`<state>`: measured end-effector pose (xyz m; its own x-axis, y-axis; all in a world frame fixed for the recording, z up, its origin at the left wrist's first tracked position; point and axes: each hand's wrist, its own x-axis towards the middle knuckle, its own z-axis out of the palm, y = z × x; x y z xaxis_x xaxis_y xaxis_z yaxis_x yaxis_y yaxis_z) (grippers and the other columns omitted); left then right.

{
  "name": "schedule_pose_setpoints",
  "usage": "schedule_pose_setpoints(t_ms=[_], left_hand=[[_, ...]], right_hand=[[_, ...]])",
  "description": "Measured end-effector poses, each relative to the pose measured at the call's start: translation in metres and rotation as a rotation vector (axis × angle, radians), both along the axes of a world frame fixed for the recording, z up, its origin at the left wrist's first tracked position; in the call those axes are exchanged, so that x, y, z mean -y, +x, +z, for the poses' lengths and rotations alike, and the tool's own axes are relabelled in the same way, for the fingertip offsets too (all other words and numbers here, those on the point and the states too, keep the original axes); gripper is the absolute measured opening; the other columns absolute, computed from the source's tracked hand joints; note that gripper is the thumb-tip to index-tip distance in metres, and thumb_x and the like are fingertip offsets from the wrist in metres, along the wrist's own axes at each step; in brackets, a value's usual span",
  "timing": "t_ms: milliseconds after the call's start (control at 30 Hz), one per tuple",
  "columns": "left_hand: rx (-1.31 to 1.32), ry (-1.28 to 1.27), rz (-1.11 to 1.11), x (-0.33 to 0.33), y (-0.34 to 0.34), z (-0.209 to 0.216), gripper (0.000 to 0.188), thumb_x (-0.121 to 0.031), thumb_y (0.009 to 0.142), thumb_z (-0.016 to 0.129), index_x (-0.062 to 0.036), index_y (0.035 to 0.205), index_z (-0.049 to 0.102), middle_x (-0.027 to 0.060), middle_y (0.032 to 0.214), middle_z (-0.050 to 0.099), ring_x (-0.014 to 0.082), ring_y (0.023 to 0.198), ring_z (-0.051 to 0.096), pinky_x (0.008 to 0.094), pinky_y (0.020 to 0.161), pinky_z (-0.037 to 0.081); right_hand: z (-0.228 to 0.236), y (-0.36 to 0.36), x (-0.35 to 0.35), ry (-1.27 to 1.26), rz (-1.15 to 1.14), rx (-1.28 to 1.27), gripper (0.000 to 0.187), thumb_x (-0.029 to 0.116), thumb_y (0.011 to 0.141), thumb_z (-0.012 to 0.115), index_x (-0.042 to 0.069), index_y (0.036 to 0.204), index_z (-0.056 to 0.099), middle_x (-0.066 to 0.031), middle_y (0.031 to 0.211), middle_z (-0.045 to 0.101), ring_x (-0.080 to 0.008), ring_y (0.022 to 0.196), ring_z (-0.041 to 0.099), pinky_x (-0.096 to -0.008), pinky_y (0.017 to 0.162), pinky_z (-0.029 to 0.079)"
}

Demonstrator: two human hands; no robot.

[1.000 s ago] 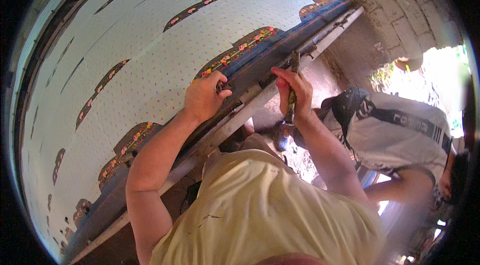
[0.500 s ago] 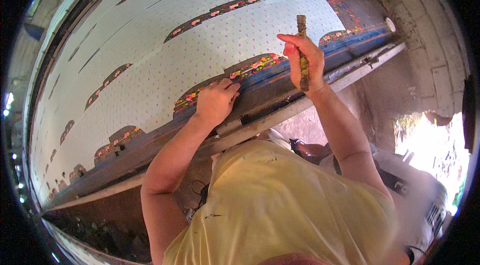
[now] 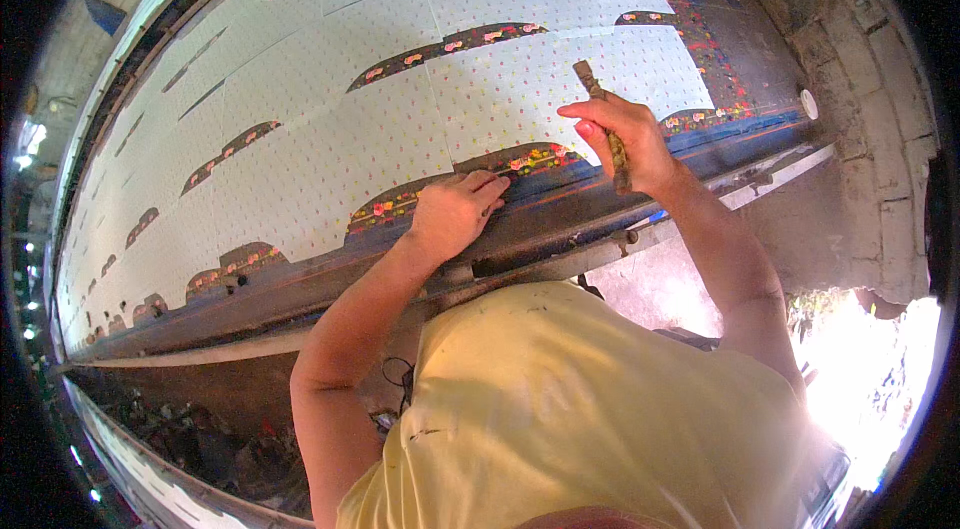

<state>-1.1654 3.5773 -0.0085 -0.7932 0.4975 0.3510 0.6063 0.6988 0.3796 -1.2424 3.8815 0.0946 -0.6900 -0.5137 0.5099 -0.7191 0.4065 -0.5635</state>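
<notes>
A long table is spread with pale fabric (image 3: 360,144) printed with tiny coloured motifs, broken by dark curved patches with bright flowers (image 3: 540,159). My left hand (image 3: 455,214) lies at the table's near edge, fingers stretched and slightly apart over one dark floral patch. What is under its fingertips is hidden. To the right, my right hand (image 3: 640,144) is raised above the cloth, wrapped round a short flat brown stick (image 3: 588,79) with a crusted, stained surface. The stick tilts, its upper end leaning left; part of it is hidden in my grip.
A metal rail (image 3: 740,191) runs along the near side of the table. A small white round disc (image 3: 809,104) sits at the table's right end. A brick wall (image 3: 880,119) stands beyond it. Small dark knobs (image 3: 236,281) dot the near edge at left.
The view has shifted slightly. My left hand has slid a little to the right along the edge. In my right hand the stick has gone from upright to leaning left.
</notes>
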Motion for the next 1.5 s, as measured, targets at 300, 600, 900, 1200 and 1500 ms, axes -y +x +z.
schedule_pose_setpoints(t_ms=[300,600,900,1200,1500], left_hand=[[-0.112,0.079,-0.106,0.012,-0.007,-0.018,0.035,-0.015,0.094,0.085,-0.0135,0.128,0.078,0.0062,0.127,0.080,0.0302,0.093,0.080,0.0428,0.079,0.067],[-0.119,0.189,-0.118,0.009,-0.008,-0.015,0.043,-0.010,0.087,0.091,-0.0123,0.129,0.079,0.0080,0.130,0.079,0.0281,0.093,0.080,0.0410,0.079,0.066],[-0.032,0.318,-0.091,0.014,-0.005,0.005,0.044,-0.004,0.087,0.092,-0.0083,0.129,0.079,0.0119,0.118,0.072,0.0225,0.078,0.073,0.0364,0.066,0.060],[0.036,0.410,-0.460,-0.056,-0.018,0.028,0.039,-0.002,0.087,0.087,-0.0107,0.125,0.079,0.0088,0.105,0.073,0.0290,0.082,0.076,0.0405,0.067,0.062],[0.567,0.286,-0.509,-0.134,-0.004,0.024,0.064,-0.021,0.087,0.094,-0.0142,0.146,0.071,0.0113,0.132,0.074,0.0341,0.105,0.080,0.0438,0.087,0.068]], right_hand=[[-0.014,-0.013,-0.013,0.103,0.003,0.080,0.026,0.016,0.108,0.074,0.016,0.134,0.078,-0.0155,0.099,0.075,-0.0368,0.081,0.075,-0.0476,0.071,0.058],[-0.018,-0.004,-0.029,-0.178,0.112,0.935,0.045,0.046,0.121,0.055,0.015,0.146,0.075,0.0026,0.096,0.072,-0.0055,0.080,0.060,-0.0275,0.069,0.052],[0.039,0.020,-0.107,0.315,0.310,1.356,0.023,0.011,0.101,0.071,0.004,0.118,0.085,-0.0026,0.091,0.078,-0.0109,0.084,0.069,-0.0297,0.076,0.055],[0.008,0.087,-0.141,0.756,0.316,1.765,0.027,0.008,0.098,0.066,0.007,0.117,0.086,-0.0040,0.089,0.075,-0.0151,0.087,0.071,-0.0344,0.076,0.059],[-0.020,0.129,-0.159,0.167,0.016,1.659,0.019,0.005,0.088,0.072,0.000,0.102,0.084,-0.0059,0.089,0.078,-0.0153,0.084,0.072,-0.0312,0.076,0.058]])
